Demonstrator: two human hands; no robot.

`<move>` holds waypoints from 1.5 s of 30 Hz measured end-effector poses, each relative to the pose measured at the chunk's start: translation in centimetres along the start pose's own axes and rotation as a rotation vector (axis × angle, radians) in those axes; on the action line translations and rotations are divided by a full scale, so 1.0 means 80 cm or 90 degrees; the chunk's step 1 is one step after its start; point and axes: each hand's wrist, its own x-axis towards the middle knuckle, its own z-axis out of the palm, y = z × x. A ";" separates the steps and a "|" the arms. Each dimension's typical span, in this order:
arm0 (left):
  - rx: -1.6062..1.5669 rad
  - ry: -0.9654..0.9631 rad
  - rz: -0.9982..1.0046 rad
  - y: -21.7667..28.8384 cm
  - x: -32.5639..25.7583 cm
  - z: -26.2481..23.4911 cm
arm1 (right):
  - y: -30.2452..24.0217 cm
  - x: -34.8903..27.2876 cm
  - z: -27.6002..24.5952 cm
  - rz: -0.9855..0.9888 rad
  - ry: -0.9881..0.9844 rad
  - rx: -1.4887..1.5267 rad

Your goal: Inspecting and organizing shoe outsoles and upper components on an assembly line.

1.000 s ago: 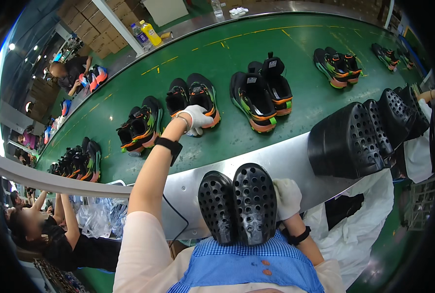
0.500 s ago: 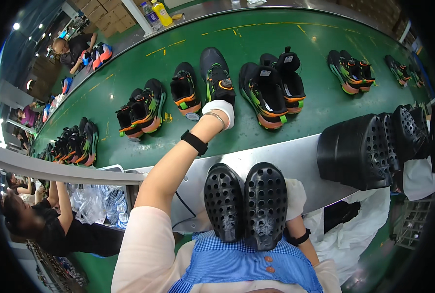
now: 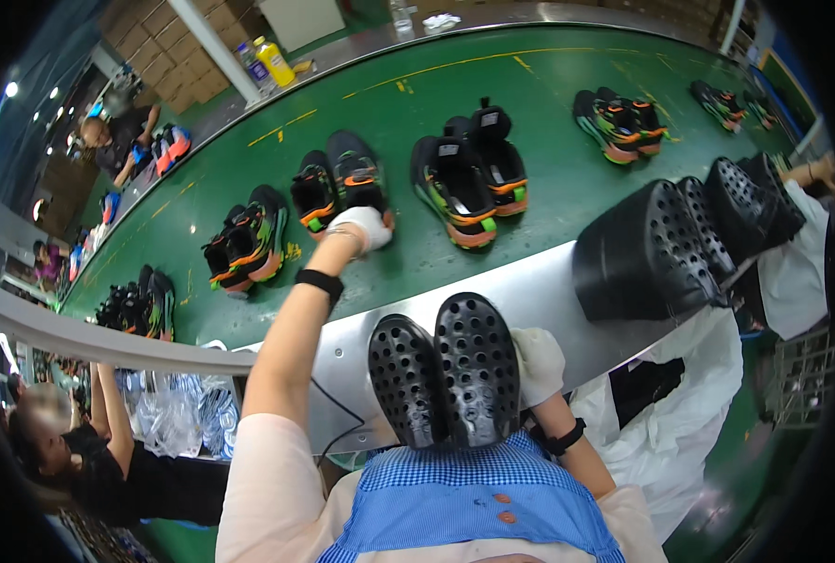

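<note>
My left hand point(image 3: 366, 228), in a white glove, reaches over the green belt and grips the heel of a black sneaker point(image 3: 354, 167) with orange and green trim. Its toe points away from me, and it sits close beside a matching sneaker point(image 3: 314, 192). The fingers are partly hidden by the glove and heel. Against my apron, my gloved right hand point(image 3: 539, 366) closes on the side of a pair of black perforated shoe forms point(image 3: 477, 366). Most of that hand's fingers are behind the forms.
More sneaker pairs stand on the green conveyor belt point(image 3: 380, 103) left and right. Several black perforated forms point(image 3: 657, 249) are stacked on the metal ledge point(image 3: 549, 281) at right. A white plastic bag point(image 3: 661, 450) hangs below. Co-workers sit at left.
The sneaker in my left hand has come down beside its mate, closing the gap between them. My right hand still holds the forms; the whole view has shifted slightly.
</note>
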 end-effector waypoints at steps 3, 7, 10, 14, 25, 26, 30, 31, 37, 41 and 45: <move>-0.071 0.018 0.025 -0.041 -0.017 -0.011 | -0.001 0.001 -0.011 0.033 -0.030 0.002; 0.002 0.161 0.051 -0.030 -0.039 -0.018 | -0.004 -0.002 -0.019 0.061 -0.074 -0.016; 0.061 0.288 0.065 -0.006 -0.066 -0.010 | 0.000 -0.007 -0.028 0.075 -0.053 0.050; 0.028 0.395 0.146 -0.014 -0.079 0.020 | -0.037 0.016 -0.090 0.072 0.021 0.109; -0.226 0.353 0.317 -0.038 -0.127 0.069 | -0.106 0.043 -0.264 -0.057 0.248 -0.016; -0.286 0.311 0.302 -0.044 -0.128 0.079 | -0.095 0.050 -0.279 -0.057 0.294 -0.109; -0.878 -0.004 0.331 -0.043 -0.135 0.118 | -0.038 0.063 -0.325 -0.070 0.261 -0.365; -0.887 -0.011 0.325 -0.042 -0.141 0.130 | -0.035 0.066 -0.331 -0.048 0.200 -0.388; -1.072 0.033 0.228 0.001 -0.175 0.169 | 0.008 0.084 -0.352 -0.096 0.032 -0.337; -1.067 0.055 0.219 0.000 -0.173 0.184 | 0.017 0.099 -0.367 -0.097 -0.020 -0.299; -1.020 0.093 0.238 0.005 -0.168 0.177 | 0.020 0.109 -0.381 -0.130 -0.053 -0.374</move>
